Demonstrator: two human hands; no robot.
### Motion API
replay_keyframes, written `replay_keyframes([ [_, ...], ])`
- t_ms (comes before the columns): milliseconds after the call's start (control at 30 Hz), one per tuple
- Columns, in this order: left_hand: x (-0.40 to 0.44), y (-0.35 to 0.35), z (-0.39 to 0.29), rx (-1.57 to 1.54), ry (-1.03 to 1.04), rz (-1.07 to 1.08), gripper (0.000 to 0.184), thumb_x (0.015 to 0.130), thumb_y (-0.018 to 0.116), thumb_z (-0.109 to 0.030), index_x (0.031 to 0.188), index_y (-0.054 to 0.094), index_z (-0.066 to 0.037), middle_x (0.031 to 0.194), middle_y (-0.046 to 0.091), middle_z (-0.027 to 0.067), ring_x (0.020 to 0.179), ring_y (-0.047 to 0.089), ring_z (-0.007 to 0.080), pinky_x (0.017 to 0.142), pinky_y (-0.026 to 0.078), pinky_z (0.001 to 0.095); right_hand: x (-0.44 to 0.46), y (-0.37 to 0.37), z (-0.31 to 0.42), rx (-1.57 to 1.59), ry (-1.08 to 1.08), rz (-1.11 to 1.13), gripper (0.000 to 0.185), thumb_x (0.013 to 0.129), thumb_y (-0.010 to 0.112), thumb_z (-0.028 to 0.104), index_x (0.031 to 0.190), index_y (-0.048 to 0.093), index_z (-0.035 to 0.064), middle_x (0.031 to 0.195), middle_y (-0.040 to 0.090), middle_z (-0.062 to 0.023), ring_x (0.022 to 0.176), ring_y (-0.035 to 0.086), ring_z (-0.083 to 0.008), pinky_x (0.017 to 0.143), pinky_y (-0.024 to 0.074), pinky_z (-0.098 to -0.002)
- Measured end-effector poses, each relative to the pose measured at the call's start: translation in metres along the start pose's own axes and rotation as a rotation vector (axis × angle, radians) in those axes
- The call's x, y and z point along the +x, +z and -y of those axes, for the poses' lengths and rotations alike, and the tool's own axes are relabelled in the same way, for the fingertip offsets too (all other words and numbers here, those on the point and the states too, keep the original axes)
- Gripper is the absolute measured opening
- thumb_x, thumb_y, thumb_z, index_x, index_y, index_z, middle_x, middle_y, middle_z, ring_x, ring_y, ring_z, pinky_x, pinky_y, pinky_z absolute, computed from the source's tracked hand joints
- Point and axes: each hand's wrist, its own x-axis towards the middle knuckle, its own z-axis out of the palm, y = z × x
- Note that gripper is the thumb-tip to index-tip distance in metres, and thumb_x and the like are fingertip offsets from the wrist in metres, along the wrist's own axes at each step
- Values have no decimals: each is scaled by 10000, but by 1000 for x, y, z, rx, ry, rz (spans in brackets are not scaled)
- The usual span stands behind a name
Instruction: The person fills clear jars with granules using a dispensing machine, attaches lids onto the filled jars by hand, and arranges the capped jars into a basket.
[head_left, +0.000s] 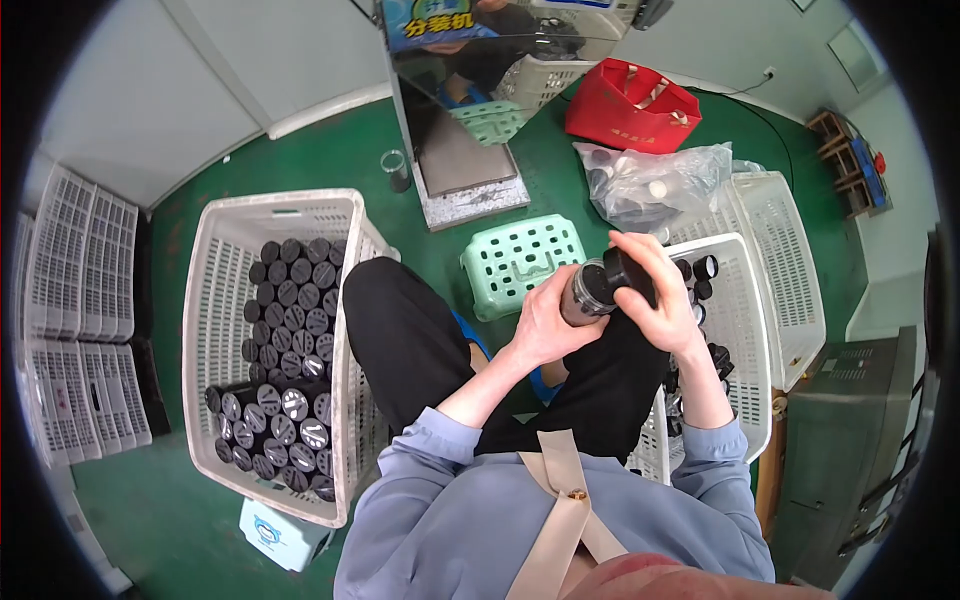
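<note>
In front of my knees, my left hand (548, 322) is wrapped round a clear jar (588, 294) with dark contents, its mouth tilted to the right. My right hand (660, 300) grips a black screw lid (630, 276) between thumb and fingers, right at the jar's mouth. Whether lid and jar touch is not plain. Beside my right forearm stands a white crate (752, 330) with several black lids (706, 268) in it. To my left, a larger white crate (345, 420) holds many black-capped jars (295, 404), packed upright.
A mint green stool (525, 262) stands between my feet and a machine with a metal base (475, 205). A glass jar (396, 172) is on the floor. A plastic bag (660, 190) and a red bag (632, 108) lie at the far right. White crates (85, 260) line the left wall.
</note>
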Motion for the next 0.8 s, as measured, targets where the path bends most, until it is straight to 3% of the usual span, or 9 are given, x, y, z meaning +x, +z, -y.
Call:
replay_keyframes([
  [167, 0, -4, 4, -17, 29, -8, 649, 667, 861, -196, 1223, 588, -1, 1010, 714, 178, 924, 732, 374, 808, 583, 437, 9, 10, 19, -200, -68, 67, 640, 747, 775, 97, 1358, 608, 6, 1254, 580, -190, 1152, 597, -343, 1004, 479, -410],
  [800, 0, -9, 2, -58, 63, 79, 585, 652, 838, -226, 1140, 578, -35, 867, 682, 147, 822, 699, 366, 742, 548, 445, 8, 10, 19, -232, -77, 174, 619, 748, 732, 72, 1351, 614, -2, 1236, 558, -207, 1119, 600, -348, 980, 492, -414],
])
